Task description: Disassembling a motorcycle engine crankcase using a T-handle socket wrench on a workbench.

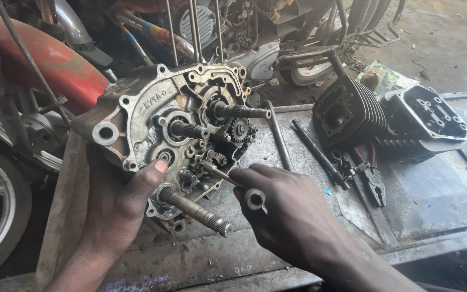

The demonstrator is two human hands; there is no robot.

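While the left hand (117,208) braces the engine crankcase half (174,127) from below, thumb pressed against its lower edge near 7 o'clock, the right hand (282,208) works a socket driver (232,181) into the gear cluster at the case's 5 o'clock. Right grip is closed around the driver's handle, its hollow end facing the camera; left grip is spread flat on the casting, holding nothing else.

Crankcase stands upright on the metal desk (439,200), open face toward the camera. 3 shafts stick out: 2 splined stubs near the centre and at 2 o'clock, and 1 longer kick-start shaft (198,211) at 6 o'clock.

Judgement: a fastener deep among the gears is being turned. The next move calls for keeping the driver square on its head and the case held steady against the twist.

At 3 o'clock lie a finned cylinder (347,116), a cylinder head (425,121), pliers (373,184) and 2 long rods (278,135).
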